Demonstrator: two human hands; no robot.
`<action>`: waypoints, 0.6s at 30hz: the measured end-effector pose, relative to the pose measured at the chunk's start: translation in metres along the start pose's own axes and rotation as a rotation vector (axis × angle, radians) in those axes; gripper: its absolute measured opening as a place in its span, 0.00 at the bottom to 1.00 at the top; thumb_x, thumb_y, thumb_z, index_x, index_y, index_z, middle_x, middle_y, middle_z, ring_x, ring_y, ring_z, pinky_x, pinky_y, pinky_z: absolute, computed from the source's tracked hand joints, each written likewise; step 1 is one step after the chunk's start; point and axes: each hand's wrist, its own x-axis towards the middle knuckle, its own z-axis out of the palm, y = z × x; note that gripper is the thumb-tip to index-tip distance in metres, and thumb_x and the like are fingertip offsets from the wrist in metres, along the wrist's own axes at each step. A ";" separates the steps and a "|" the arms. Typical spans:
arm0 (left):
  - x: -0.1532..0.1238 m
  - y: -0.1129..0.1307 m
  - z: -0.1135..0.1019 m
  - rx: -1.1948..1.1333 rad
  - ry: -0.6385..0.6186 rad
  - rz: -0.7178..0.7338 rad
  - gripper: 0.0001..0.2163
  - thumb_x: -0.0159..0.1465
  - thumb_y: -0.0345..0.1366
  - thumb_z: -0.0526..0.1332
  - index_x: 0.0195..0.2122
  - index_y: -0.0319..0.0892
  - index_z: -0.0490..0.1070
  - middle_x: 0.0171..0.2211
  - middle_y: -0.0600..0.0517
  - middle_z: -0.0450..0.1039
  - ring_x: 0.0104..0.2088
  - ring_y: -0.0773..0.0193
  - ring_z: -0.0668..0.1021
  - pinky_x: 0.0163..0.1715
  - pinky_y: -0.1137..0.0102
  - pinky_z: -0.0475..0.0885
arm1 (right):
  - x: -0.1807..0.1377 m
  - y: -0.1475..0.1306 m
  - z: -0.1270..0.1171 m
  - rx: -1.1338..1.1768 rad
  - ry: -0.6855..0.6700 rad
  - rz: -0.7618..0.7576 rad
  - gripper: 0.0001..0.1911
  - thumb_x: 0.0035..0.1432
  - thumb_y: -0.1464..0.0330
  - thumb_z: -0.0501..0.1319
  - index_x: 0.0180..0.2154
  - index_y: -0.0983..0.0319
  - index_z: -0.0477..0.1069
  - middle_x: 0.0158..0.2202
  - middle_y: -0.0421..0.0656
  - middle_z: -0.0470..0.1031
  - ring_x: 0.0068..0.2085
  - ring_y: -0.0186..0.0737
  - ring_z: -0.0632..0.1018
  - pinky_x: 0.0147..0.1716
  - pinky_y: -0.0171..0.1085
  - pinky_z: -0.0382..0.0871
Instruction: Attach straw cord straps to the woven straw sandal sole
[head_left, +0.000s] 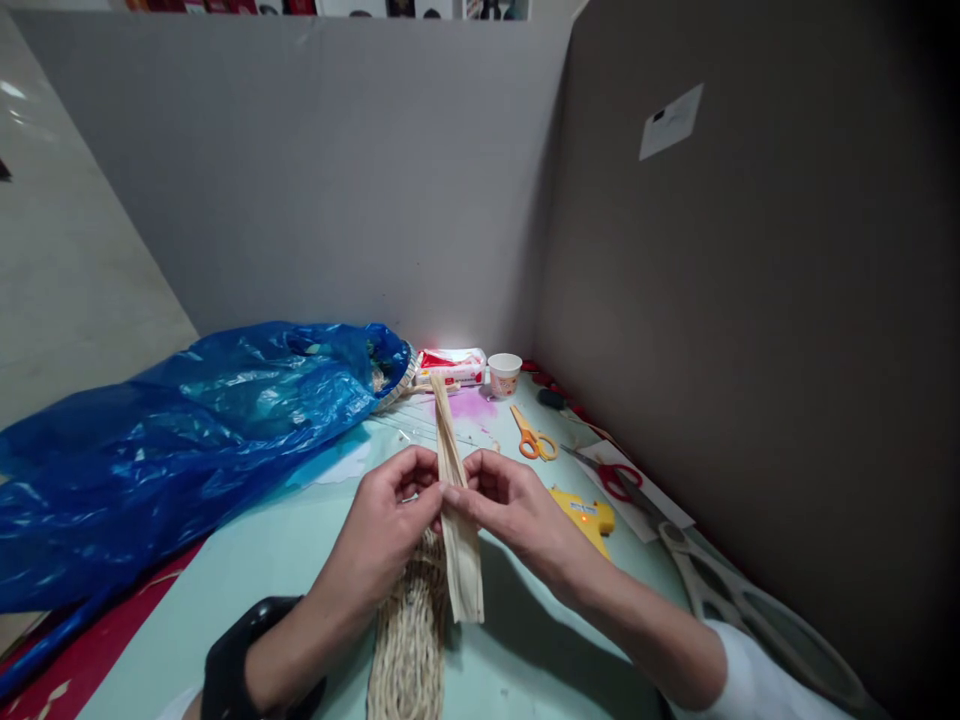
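Observation:
Between my two hands stands a long pale strip of dried husk, pleated lengthwise and held nearly upright. My left hand pinches its left edge with thumb and fingers. From the other side, my right hand grips the same strip, its thumb lying across the front. Below my left hand, a bundle of braided natural cord lies on the table, its upper end partly hidden by the hand. A yellow glue gun with a small orange light rests right of my right hand, partly hidden.
Orange-handled scissors, red-handled scissors and large grey-handled shears lie on the right. A paper cup and a red-white package stand at the back. A blue plastic bag covers the left. Grey panels enclose the table.

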 end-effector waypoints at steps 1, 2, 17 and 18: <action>0.000 0.000 0.000 0.000 -0.001 -0.003 0.05 0.52 0.33 0.64 0.29 0.39 0.70 0.24 0.57 0.68 0.25 0.69 0.69 0.25 0.75 0.66 | 0.000 0.000 0.000 0.016 -0.009 0.006 0.16 0.51 0.60 0.67 0.29 0.62 0.64 0.25 0.34 0.61 0.27 0.31 0.62 0.27 0.33 0.54; 0.000 0.000 0.000 -0.004 -0.009 -0.009 0.05 0.52 0.34 0.64 0.29 0.39 0.70 0.24 0.56 0.69 0.25 0.68 0.70 0.25 0.75 0.67 | 0.000 -0.001 -0.001 0.032 -0.018 0.013 0.16 0.50 0.60 0.68 0.29 0.62 0.64 0.25 0.34 0.61 0.27 0.31 0.62 0.26 0.33 0.54; 0.003 -0.006 -0.003 -0.007 -0.043 -0.064 0.10 0.49 0.34 0.65 0.31 0.40 0.66 0.27 0.56 0.68 0.27 0.67 0.70 0.28 0.72 0.67 | 0.001 0.002 0.002 0.029 0.051 0.026 0.14 0.48 0.61 0.68 0.27 0.64 0.68 0.25 0.35 0.64 0.27 0.31 0.62 0.26 0.33 0.54; 0.003 -0.007 -0.003 0.001 -0.038 -0.060 0.10 0.49 0.34 0.65 0.31 0.40 0.66 0.27 0.56 0.67 0.27 0.67 0.69 0.28 0.72 0.66 | 0.002 0.003 0.002 0.028 0.054 0.026 0.14 0.48 0.62 0.67 0.27 0.64 0.68 0.25 0.36 0.64 0.27 0.31 0.62 0.27 0.33 0.54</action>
